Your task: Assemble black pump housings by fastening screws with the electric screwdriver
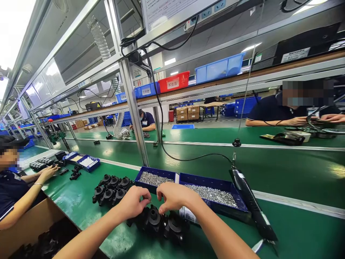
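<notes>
My left hand (136, 201) is closed in a pinch over the near row of black plastic housings (154, 218). A small metal fastener (149, 200) shows at its fingertips, too small to make out fully. Close beside it, my right hand (176, 196) is bent down over the same housings, thumb and forefinger apart, with nothing visible between them. Each housing has a round raised neck on top. Behind my hands stand a blue bin of long screws (155, 178) and a blue bin of small shiny metal fasteners (211, 194).
More black housings (113, 189) stand left of my hands. A black electric screwdriver (253, 205) hangs at the right on a cable. A metal post (134, 118) rises behind the bins. Co-workers sit at left (13, 190) and across the bench (291, 108). A cardboard box (51, 212) is at lower left.
</notes>
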`<state>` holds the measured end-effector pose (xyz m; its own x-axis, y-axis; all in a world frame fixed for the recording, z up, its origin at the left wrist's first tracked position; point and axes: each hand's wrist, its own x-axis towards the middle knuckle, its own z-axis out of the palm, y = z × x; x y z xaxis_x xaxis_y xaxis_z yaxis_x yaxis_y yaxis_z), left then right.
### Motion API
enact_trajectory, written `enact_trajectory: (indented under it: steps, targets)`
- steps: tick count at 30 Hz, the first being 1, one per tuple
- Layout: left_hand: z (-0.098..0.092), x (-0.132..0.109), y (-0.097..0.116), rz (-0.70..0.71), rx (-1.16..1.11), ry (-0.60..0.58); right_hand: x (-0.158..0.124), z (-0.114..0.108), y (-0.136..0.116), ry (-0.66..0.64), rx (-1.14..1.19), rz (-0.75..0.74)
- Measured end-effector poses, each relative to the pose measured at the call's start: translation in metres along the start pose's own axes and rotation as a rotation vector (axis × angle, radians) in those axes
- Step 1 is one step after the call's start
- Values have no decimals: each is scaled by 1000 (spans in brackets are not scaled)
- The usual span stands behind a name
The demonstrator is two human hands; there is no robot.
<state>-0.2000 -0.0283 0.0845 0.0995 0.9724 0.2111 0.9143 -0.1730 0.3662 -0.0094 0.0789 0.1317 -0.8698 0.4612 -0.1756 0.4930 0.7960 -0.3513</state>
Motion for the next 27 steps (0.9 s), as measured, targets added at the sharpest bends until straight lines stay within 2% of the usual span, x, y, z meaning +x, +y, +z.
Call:
enact_trajectory:
  steps: [4,13,19,23,27]
  targets:
    - [-6,1,2,22,45,-43,0,0,0,2,-7,-10]
    - [-1,12,6,121,190,-139,0,2,0,24,-12,-23]
    - [-1,15,10,122,277,-184,0,3,1,40,-15,-32]
    - [0,18,12,119,249,-213,-1,2,2,50,-17,-44]
    - [0,21,15,79,107,-211,-1,2,2,54,-14,-61]
